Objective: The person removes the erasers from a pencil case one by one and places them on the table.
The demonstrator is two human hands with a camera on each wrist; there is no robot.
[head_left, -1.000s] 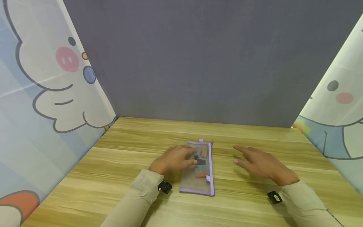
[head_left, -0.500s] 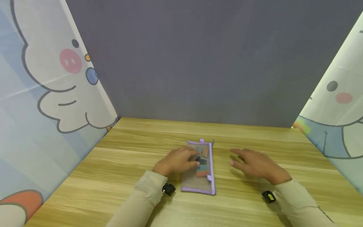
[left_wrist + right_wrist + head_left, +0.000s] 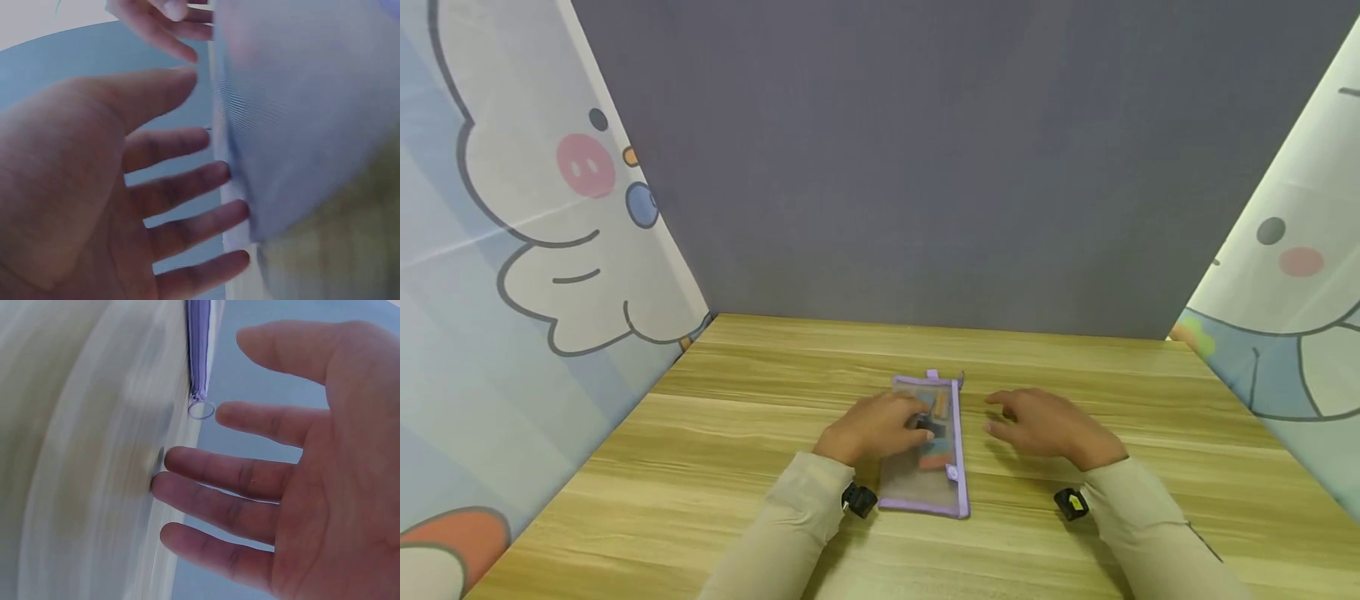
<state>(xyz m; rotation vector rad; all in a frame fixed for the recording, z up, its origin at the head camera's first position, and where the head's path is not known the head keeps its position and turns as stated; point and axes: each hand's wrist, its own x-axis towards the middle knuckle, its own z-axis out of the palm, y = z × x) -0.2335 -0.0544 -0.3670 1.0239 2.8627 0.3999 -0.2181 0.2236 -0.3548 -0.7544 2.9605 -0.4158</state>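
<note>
A mesh zip pouch [image 3: 917,487] with purple edging lies flat on the wooden table, its zip along the right side. Through the mesh show several small items in orange, blue, dark and red. My left hand [image 3: 876,427] is over the pouch's left half, and in the left wrist view its fingers [image 3: 187,178] are spread, fingertips right at the mesh. To the right of the pouch, my right hand [image 3: 1045,425] holds nothing. Its fingers are extended in the right wrist view, near the purple zip [image 3: 199,350] and the small ring [image 3: 201,410] at its end.
The wood-grain table [image 3: 715,417] ends at a dark grey panel [image 3: 910,167] at the back. Cartoon-printed sheets, the left one [image 3: 572,250] and the right one [image 3: 1285,275], flank it. A small black device [image 3: 859,500] sits at my left wrist and another [image 3: 1071,503] at my right.
My right hand has moved left, closer to the pouch's zip side. My left hand has shifted slightly right over the pouch, which stays in place.
</note>
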